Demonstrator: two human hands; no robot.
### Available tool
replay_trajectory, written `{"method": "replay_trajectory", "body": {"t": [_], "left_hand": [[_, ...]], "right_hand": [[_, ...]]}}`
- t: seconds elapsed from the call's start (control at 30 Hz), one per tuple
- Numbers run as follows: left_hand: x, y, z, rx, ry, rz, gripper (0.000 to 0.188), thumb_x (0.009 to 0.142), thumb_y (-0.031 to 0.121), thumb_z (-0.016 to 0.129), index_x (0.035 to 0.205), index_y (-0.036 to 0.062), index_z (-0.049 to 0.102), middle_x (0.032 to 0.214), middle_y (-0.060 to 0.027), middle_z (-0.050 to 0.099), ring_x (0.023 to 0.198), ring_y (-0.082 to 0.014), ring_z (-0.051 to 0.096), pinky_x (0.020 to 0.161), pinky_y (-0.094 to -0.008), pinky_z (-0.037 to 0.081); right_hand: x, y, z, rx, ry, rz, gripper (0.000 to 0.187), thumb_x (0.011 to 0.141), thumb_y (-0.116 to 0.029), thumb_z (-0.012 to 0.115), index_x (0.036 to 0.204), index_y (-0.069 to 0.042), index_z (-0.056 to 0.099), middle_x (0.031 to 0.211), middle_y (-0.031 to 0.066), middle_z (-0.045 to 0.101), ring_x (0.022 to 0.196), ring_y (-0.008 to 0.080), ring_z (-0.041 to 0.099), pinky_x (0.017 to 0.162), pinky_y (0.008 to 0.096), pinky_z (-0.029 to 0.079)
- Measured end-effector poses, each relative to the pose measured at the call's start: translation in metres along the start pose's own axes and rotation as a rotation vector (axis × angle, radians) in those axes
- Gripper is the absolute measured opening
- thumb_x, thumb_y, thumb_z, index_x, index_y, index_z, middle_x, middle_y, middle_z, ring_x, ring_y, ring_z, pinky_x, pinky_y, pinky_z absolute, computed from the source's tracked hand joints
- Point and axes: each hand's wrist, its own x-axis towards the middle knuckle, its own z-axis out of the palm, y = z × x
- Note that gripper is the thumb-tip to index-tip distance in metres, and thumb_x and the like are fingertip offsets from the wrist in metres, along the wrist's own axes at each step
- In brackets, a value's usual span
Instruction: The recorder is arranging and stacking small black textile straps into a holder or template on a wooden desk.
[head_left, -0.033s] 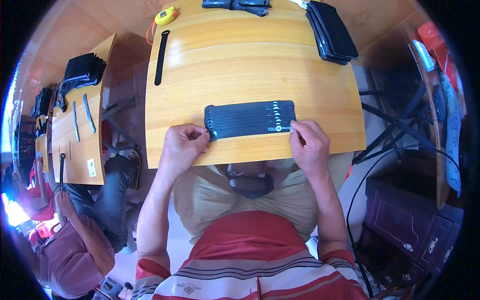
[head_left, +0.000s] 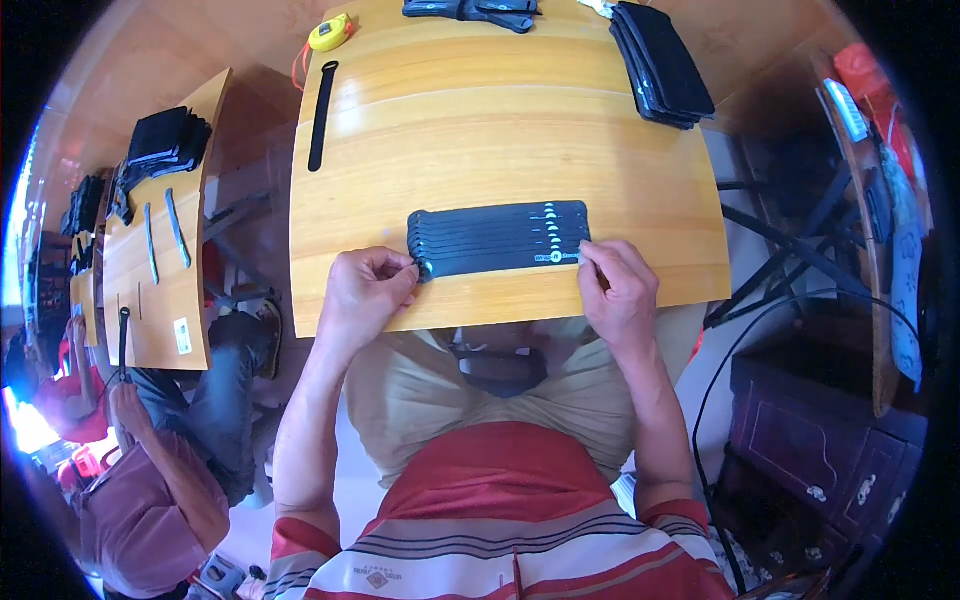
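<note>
A row of overlapping black fabric straps [head_left: 490, 235] lies across the table near its front edge. Each shows a small white mark towards the right, and rounded ends line up on the left. My left hand [head_left: 370, 290] is closed in a pinch on the left end of the nearest strap. At the opposite end, my right hand [head_left: 618, 290] has thumb and forefinger pressed on that strap's lower right corner. Farther off on the left, one single black strap [head_left: 323, 115] with a slotted end lies by itself.
A yellow tape measure [head_left: 330, 33] sits at the far left corner of the wooden table [head_left: 480, 140]. Stacked black straps [head_left: 662, 65] lie far right, with a black bundle [head_left: 475, 12] at the back. On the left, a co-worker [head_left: 150, 490] sits at another table [head_left: 165, 290].
</note>
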Motion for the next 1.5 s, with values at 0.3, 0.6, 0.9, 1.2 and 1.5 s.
{"method": "replay_trajectory", "body": {"t": [0.3,0.6,0.9,1.2,1.5], "left_hand": [[0.003,-0.002,0.002,0.104,0.035,0.032,0.012,0.09,0.007,0.073,0.094,-0.0048,0.075,0.073,-0.0071,0.072,0.061,-0.0095,0.065,0.059,-0.0273,0.053],[-0.01,0.017,0.002,0.527,0.173,0.133,0.025,0.085,0.016,0.08,0.102,0.0002,0.07,0.079,-0.0114,0.071,0.072,-0.0259,0.07,0.071,-0.0386,0.056],[-0.033,-0.005,0.043,0.922,0.268,0.881,0.051,0.093,0.027,0.074,0.136,0.0026,0.063,0.147,-0.0182,0.057,0.141,-0.034,0.051,0.115,-0.0518,0.044],[-0.031,-0.017,0.036,1.164,0.023,0.815,0.08,0.097,0.058,0.058,0.155,0.0034,0.047,0.165,-0.0133,0.041,0.156,-0.0284,0.034,0.127,-0.054,0.021],[-0.027,-0.027,-0.037,1.051,-0.102,0.747,0.07,0.102,0.046,0.058,0.154,0.0011,0.046,0.164,-0.0158,0.042,0.155,-0.0314,0.035,0.128,-0.0513,0.021]], "right_hand": [[0.0,-0.001,-0.003,-0.036,-0.036,0.021,0.015,0.083,0.003,0.072,0.098,-0.001,0.074,0.089,0.0149,0.069,0.081,0.0333,0.069,0.071,0.0431,0.057],[0.003,-0.005,-0.007,-0.07,-0.064,0.026,0.015,0.085,0.0,0.071,0.1,0.0,0.074,0.089,0.014,0.067,0.082,0.0336,0.068,0.072,0.044,0.056],[0.008,-0.045,-0.012,-0.462,-0.296,-0.052,0.02,0.088,-0.01,0.066,0.102,0.001,0.074,0.11,0.0125,0.065,0.111,0.0325,0.062,0.084,0.0446,0.058],[-0.02,-0.05,0.02,-0.301,-0.382,-0.188,0.05,0.101,-0.034,0.063,0.136,0.001,0.065,0.151,0.0163,0.057,0.148,0.0342,0.045,0.124,0.0498,0.032],[-0.033,-0.013,-0.008,-0.339,-0.293,-0.129,0.049,0.095,-0.029,0.071,0.135,-0.001,0.065,0.151,0.0143,0.057,0.146,0.0321,0.047,0.123,0.049,0.033]]}}
